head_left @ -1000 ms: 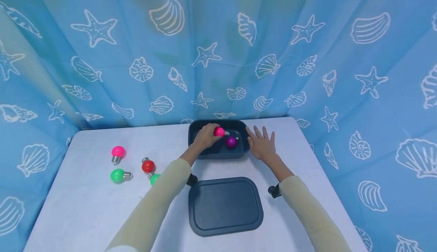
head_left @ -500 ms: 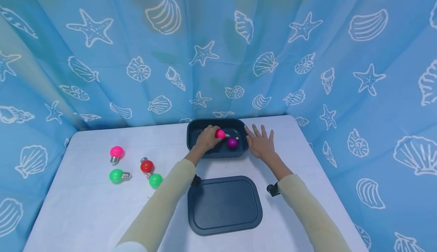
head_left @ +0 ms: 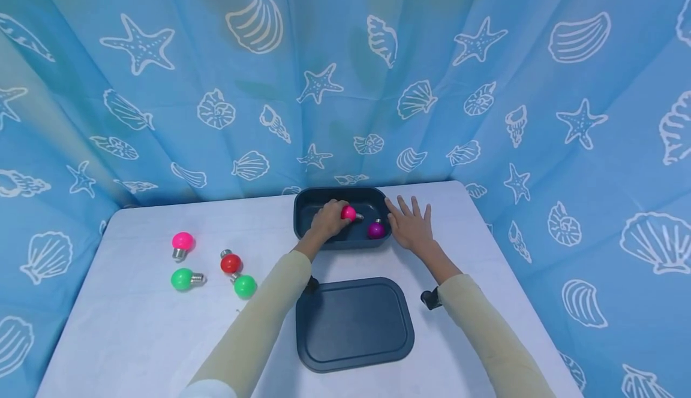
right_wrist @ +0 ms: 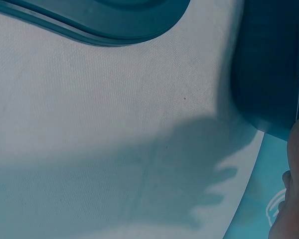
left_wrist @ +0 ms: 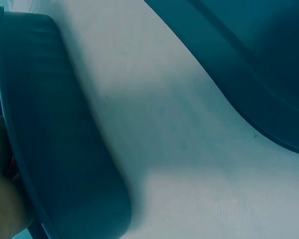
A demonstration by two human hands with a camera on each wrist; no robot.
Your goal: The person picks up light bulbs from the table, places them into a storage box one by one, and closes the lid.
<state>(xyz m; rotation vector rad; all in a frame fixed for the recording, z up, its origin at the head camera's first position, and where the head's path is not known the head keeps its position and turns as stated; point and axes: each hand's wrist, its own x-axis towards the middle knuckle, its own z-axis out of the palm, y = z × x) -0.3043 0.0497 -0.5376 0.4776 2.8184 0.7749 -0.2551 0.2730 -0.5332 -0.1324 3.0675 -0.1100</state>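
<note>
In the head view, my left hand (head_left: 328,218) reaches over the near rim of a dark blue rectangular container (head_left: 341,244) and grips a pink light bulb (head_left: 349,213) inside it. The bulb's metal base points right. A purple light bulb (head_left: 376,230) lies at the container's right end, base towards the back. My right hand (head_left: 411,224) is spread with straight fingers, its thumb side at the container's right rim. In the left wrist view, the container's outer wall (left_wrist: 65,139) hides most of the left hand (left_wrist: 7,199). The right wrist view catches the right hand (right_wrist: 296,189) at its edge.
A dark blue lid (head_left: 354,326) lies flat on the white-covered table in front of the container. To the left lie another pink bulb (head_left: 183,241), a green bulb (head_left: 181,279), a red bulb (head_left: 230,263) and a second green bulb (head_left: 245,286). A shell-patterned curtain (head_left: 335,116) hangs behind.
The purple bulb has rolled a little to the right inside the container, its base now pointing back. My left hand has shifted slightly, still holding the pink bulb; my right hand stays at the rim.
</note>
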